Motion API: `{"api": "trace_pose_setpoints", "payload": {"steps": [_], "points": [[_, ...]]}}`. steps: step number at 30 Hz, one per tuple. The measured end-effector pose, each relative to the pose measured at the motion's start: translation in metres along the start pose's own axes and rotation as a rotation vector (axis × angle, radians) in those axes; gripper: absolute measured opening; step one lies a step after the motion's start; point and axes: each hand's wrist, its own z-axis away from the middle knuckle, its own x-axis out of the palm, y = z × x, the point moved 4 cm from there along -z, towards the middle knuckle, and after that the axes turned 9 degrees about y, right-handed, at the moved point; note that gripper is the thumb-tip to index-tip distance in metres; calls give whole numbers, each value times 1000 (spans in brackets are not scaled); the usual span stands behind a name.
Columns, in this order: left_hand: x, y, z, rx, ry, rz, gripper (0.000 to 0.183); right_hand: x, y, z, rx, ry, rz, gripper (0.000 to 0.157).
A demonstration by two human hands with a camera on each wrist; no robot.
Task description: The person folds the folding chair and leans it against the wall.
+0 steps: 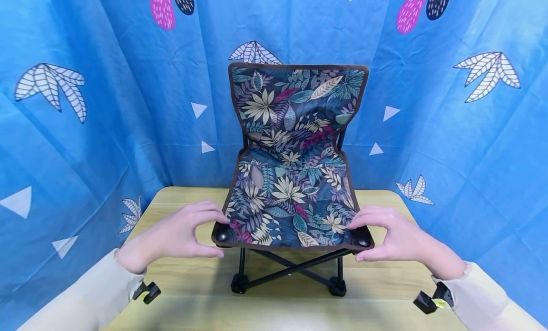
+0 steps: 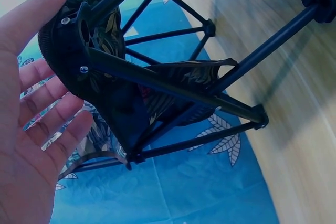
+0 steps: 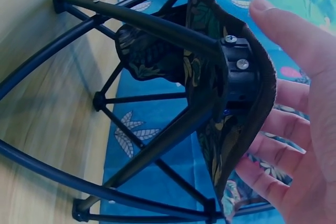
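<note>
A folding camping chair (image 1: 291, 188) with dark leaf-print fabric stands unfolded, its seat front toward me. My left hand (image 1: 181, 233) is at the front left corner of the seat, fingertips on the fabric's top side and thumb lower, spread away from them. At the front right corner, my right hand (image 1: 391, 233) mirrors this, with a gap between its thumb and the seat edge. Neither hand is closed round its corner. The wrist views show the seat's underside, where a screwed black plastic bracket (image 3: 242, 74) joins the black tubes (image 2: 157, 80) at the corner.
The chair's feet (image 1: 239, 283) rest on a light wooden table (image 1: 188, 293) with rounded back corners. Behind it and along both sides hangs a blue curtain (image 1: 141, 83) printed with leaves and triangles. Crossed black legs (image 1: 288, 270) run beneath the seat.
</note>
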Motion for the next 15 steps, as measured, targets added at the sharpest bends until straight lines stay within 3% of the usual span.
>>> {"api": "trace_pose_setpoints", "payload": {"steps": [5, 15], "points": [[2, 0, 1, 15, 8, 9, 48, 1, -2, 0, -40, -6, 25, 42], [4, -1, 4, 32, 17, -3, 49, 1, -9, -4, -85, -56, 33, 44]]}}
